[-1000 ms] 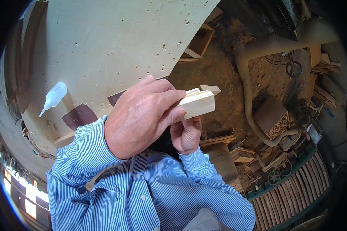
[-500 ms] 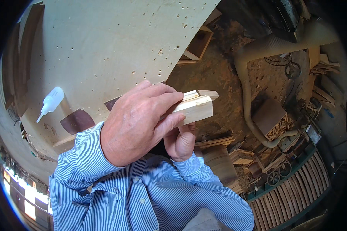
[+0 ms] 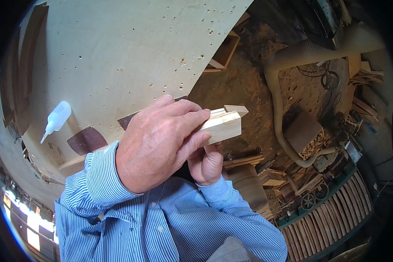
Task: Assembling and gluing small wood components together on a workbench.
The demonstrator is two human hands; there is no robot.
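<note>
A short pale wooden block (image 3: pixel 225 128) is held out over the bench's edge. Beside its far side lie thinner wood strips, one with a slanted end (image 3: pixel 236 109) sticking out past the block. My left hand (image 3: pixel 155 142) is closed over it from above, thumb on the near face and fingers across the top. From beneath, my right hand (image 3: pixel 206 165) pinches the same block; most of its fingers are hidden behind the wood and the left hand.
The pale, hole-pocked bench top (image 3: pixel 118 48) carries a white squeeze bottle (image 3: pixel 58 115), a dark reddish-brown sandpaper piece (image 3: pixel 87 140) and curved brown boards (image 3: pixel 28 65). On the right are a flexible duct (image 3: pixel 277 100), a crate of offcuts (image 3: pixel 305 133) and a rack of curved slats (image 3: pixel 336 205).
Little differs. The left hand and the block sit very slightly lower and further right, with the grip unchanged.
</note>
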